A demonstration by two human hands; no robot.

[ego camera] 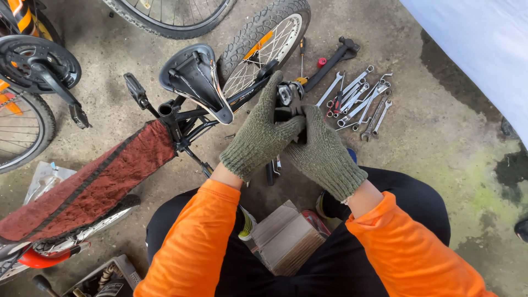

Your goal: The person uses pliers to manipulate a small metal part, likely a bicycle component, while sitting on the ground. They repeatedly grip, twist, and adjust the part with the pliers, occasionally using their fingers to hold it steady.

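- The left hand [263, 132], in an olive knitted glove, lies over the right, its fingers [272, 91] stretched out nearly flat and pressed onto a small black and silver bicycle part [286, 96]; they are not closed round it.
- The right hand [323, 148], gloved the same, sits just beneath and beside the left; its fingers [308, 118] curl inward under the left palm. What they grip cannot be told, since the left hand covers them.
- The bicycle part sits right at the left fingertips, against the end of the black frame tube [247, 94] of an upturned bicycle.
- Just beyond the fingers stands the knobbly rear wheel [264, 38], its tyre pointing away from the person.
- To the left of the fingers the black saddle [192, 77] lies upside down, touching the concrete floor [440, 143].
- To the right of the fingers a cluster of spanners [360, 99] is spread on the floor, near but not touching the hands.
- Beyond those, a long black-handled tool [330, 63] and a screwdriver [301, 60] lie side by side.
- A dark red cloth [93, 187] is draped over the bicycle well to the left of both hands.
- Below the wrists, between the person's knees, lies a folded cardboard piece [286, 239].
- Orange sleeves [203, 242] cover both forearms.
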